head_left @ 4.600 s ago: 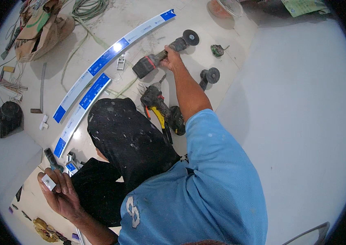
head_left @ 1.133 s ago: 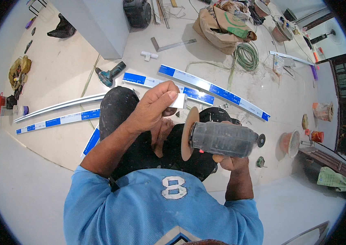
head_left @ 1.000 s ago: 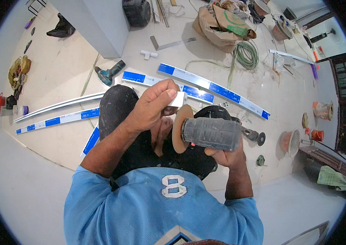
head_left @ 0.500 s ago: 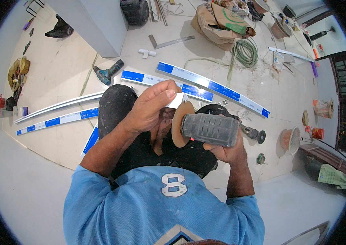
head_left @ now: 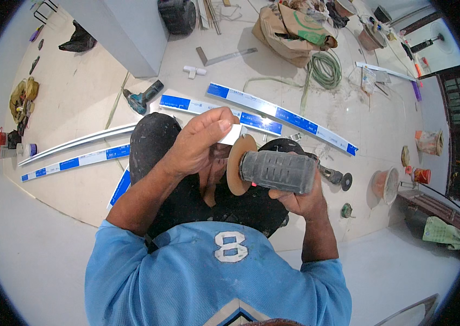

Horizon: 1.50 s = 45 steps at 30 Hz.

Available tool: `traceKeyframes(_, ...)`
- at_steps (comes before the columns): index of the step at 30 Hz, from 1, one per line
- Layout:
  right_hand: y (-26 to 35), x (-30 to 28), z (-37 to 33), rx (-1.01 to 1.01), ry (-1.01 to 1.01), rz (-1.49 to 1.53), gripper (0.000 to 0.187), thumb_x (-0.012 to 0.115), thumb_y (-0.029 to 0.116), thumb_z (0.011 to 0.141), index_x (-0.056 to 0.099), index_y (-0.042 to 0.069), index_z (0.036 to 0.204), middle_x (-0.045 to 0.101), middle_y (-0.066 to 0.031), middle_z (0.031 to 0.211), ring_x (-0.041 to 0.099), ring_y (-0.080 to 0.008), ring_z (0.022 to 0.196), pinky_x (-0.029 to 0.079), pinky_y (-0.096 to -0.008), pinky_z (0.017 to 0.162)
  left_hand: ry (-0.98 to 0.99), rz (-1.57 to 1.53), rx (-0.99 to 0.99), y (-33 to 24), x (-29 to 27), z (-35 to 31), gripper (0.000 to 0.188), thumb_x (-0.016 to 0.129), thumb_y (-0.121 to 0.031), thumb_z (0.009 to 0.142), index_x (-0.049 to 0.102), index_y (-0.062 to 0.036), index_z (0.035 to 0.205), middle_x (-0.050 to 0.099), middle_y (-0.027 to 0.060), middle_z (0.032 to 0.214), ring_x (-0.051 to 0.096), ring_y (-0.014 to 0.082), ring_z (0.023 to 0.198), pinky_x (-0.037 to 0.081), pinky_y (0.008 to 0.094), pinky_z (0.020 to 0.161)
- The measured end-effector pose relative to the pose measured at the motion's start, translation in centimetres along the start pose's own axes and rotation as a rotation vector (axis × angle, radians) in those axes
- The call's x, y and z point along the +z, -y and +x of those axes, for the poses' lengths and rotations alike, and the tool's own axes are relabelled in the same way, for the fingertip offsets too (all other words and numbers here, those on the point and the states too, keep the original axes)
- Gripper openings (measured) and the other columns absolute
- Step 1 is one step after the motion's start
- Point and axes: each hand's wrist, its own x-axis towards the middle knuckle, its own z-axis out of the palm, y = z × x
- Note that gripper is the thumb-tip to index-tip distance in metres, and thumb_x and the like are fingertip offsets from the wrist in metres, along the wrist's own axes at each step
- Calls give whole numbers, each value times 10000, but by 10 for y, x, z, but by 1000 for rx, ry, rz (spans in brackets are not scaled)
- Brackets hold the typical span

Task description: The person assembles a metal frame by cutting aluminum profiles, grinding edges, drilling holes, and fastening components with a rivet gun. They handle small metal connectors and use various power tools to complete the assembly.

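Note:
My left hand [head_left: 204, 138] pinches a small white piece [head_left: 231, 134] between thumb and fingers, above my knees. Its right edge sits close to a tan grinder disc [head_left: 242, 164]; whether the two touch I cannot tell. The disc is fixed on a grey angle grinder [head_left: 279, 171], held sideways. From below, my right hand [head_left: 300, 202] grips the grinder, its fingers partly hidden by the body. Past my knees, long blue-and-white strips [head_left: 287, 116] lie on the floor.
A teal cordless tool [head_left: 142, 98] lies left of the strips. Farther off are a metal square [head_left: 230, 57], a white pipe tee [head_left: 194, 71], a coiled green hose [head_left: 325, 70] and a brown sack [head_left: 289, 38]. A second grinder-like tool [head_left: 334, 176] rests on the right, near a bucket [head_left: 385, 185].
Hardly anything differs. The whole view has shifted very slightly, and both hands keep the white piece and the grinder in nearly the same places.

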Motion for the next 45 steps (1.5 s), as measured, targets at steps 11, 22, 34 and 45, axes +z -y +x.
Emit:
traceKeyframes(11, 2, -1, 3, -46, 24, -85, 625, 987, 403, 785, 699, 10, 1177, 765, -126, 1074, 774, -265, 992, 604, -397, 910, -22, -12, 16, -2, 5, -1, 274, 575, -358, 1126, 517, -130, 985, 536, -15, 954, 479, 50, 775, 414, 230, 650)
traceKeyframes(22, 12, 1, 9, -6, 29, -26, 572, 967, 384, 810, 717, 23, 1177, 767, -129, 1081, 773, -288, 1018, 603, -413, 923, 18, 40, 75, 5, -2, 1, 277, 554, -353, 1136, 513, -123, 987, 528, -4, 951, 472, 53, 771, 420, 230, 659)
traceKeyframes(34, -20, -32, -20, 229, -339, 645, 536, 680, 456, 1054, 612, -32, 1266, 710, -168, 1049, 724, -282, 882, 618, -438, 749, 9, -117, 49, -7, -4, 2, 306, 539, -348, 1141, 481, -118, 949, 428, 1, 797, 417, 118, 652, 377, 291, 592)
traceKeyframes(45, -94, -94, -120, -109, -595, 1236, 468, 582, 327, 1098, 467, -12, 1398, 544, -106, 1127, 564, -190, 959, 557, -406, 784, 130, -275, 50, -2, -15, 11, 278, 576, -361, 1124, 561, -88, 1072, 522, 34, 851, 485, 145, 721, 407, 309, 638)
